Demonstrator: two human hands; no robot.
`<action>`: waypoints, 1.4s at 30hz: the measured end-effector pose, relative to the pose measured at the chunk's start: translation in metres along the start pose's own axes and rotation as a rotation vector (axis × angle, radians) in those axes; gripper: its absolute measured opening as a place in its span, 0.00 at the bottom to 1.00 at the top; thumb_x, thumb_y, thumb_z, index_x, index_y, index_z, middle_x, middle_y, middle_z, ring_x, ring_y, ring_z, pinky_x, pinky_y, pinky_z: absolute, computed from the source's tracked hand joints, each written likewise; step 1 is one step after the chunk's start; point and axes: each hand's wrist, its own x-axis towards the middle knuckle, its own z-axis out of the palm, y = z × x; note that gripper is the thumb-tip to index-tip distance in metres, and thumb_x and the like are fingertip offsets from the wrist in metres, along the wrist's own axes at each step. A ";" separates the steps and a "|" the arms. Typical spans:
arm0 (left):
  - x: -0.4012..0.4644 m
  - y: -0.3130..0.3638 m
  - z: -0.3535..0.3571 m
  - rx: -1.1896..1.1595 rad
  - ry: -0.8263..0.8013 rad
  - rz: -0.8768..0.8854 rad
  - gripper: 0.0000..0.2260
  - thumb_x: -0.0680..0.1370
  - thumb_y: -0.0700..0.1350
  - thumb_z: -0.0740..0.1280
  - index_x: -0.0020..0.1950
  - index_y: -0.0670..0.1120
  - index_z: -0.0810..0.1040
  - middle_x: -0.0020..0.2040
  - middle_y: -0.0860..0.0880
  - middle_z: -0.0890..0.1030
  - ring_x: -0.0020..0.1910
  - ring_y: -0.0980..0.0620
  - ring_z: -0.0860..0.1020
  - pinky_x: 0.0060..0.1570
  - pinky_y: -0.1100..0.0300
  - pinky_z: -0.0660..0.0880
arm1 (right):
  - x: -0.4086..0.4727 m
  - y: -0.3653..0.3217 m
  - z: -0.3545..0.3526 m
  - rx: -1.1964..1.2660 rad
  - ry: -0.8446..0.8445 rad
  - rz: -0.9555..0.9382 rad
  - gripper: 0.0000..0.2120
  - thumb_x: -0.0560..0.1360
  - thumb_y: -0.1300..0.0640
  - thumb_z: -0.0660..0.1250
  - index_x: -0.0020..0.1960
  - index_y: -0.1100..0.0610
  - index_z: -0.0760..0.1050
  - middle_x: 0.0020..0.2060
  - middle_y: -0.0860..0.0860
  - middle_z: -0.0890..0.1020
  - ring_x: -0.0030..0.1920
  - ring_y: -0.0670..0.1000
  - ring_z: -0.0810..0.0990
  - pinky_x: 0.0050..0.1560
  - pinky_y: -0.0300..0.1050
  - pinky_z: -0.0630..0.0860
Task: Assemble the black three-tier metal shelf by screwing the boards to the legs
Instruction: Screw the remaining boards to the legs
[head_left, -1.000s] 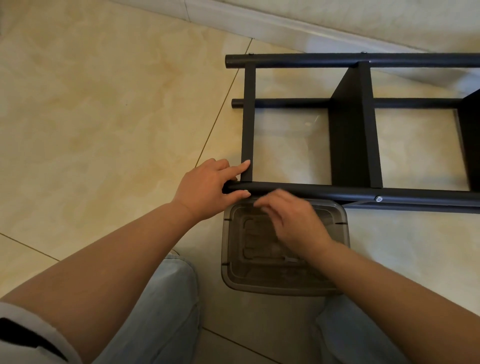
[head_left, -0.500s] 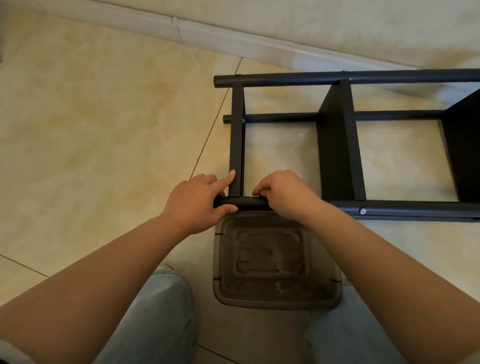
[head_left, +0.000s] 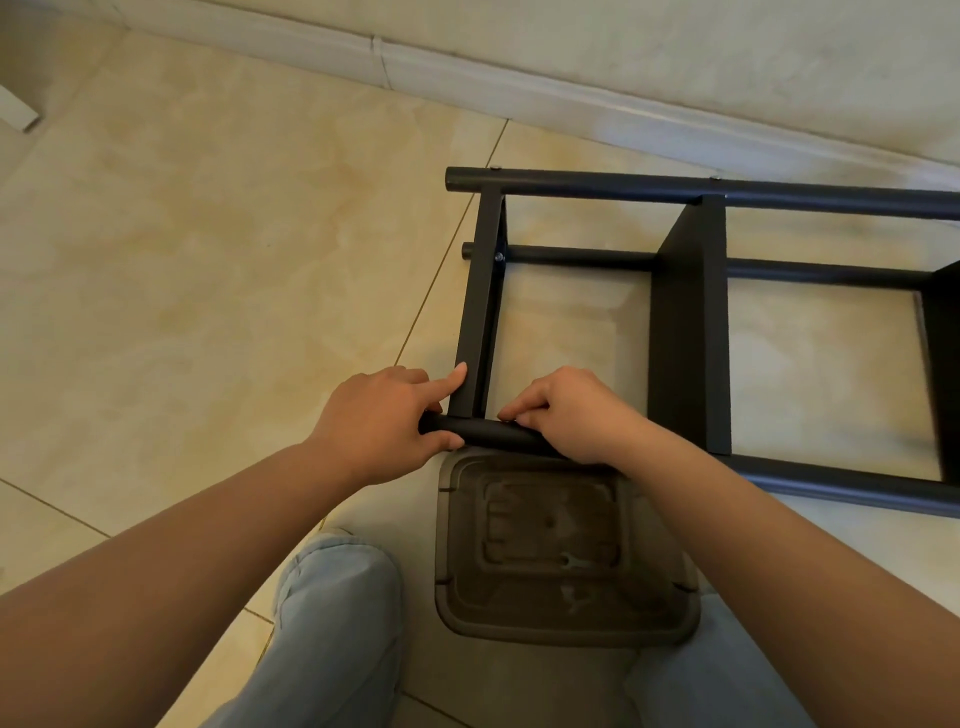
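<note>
The black metal shelf lies on its side on the tiled floor, its boards standing on edge between long round legs. The end board (head_left: 478, 312) meets the near leg (head_left: 493, 432) right in front of me. My left hand (head_left: 379, 421) grips the leg's left end, thumb under it and forefinger stretched onto the end board. My right hand (head_left: 566, 410) curls over the same leg just right of that joint; what its fingertips pinch is hidden. The middle board (head_left: 691, 332) stands further right. A screw head (head_left: 500, 256) shows on the lower far leg (head_left: 582, 256).
A dark translucent plastic tray (head_left: 566, 551) sits on the floor between my knees, with a small wrench (head_left: 571, 562) and small hardware inside. A wall and white skirting (head_left: 519, 88) run behind the shelf. Open tiled floor lies to the left.
My right hand came up from over the tray onto the near leg beside the end board and stays there. The left hand keeps its grip. The view has tilted slightly.
</note>
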 end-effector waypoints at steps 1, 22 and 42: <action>-0.001 -0.001 0.002 -0.028 0.008 -0.012 0.32 0.77 0.63 0.59 0.76 0.60 0.50 0.55 0.57 0.75 0.53 0.55 0.72 0.44 0.62 0.71 | 0.001 0.001 0.000 0.019 -0.005 0.008 0.13 0.79 0.60 0.61 0.58 0.51 0.80 0.56 0.49 0.81 0.54 0.48 0.76 0.57 0.38 0.70; -0.005 -0.007 0.010 -0.216 -0.027 -0.064 0.32 0.75 0.62 0.62 0.75 0.62 0.51 0.47 0.60 0.69 0.49 0.58 0.66 0.44 0.62 0.69 | 0.020 0.009 -0.007 0.307 -0.072 0.199 0.08 0.74 0.53 0.69 0.51 0.53 0.80 0.44 0.49 0.82 0.47 0.48 0.77 0.49 0.42 0.71; -0.004 -0.009 0.012 -0.220 -0.042 -0.070 0.32 0.75 0.63 0.62 0.75 0.63 0.52 0.45 0.60 0.68 0.48 0.58 0.65 0.42 0.62 0.67 | 0.056 -0.012 0.018 0.299 -0.209 0.229 0.11 0.79 0.55 0.62 0.59 0.54 0.77 0.46 0.49 0.80 0.50 0.49 0.77 0.57 0.45 0.70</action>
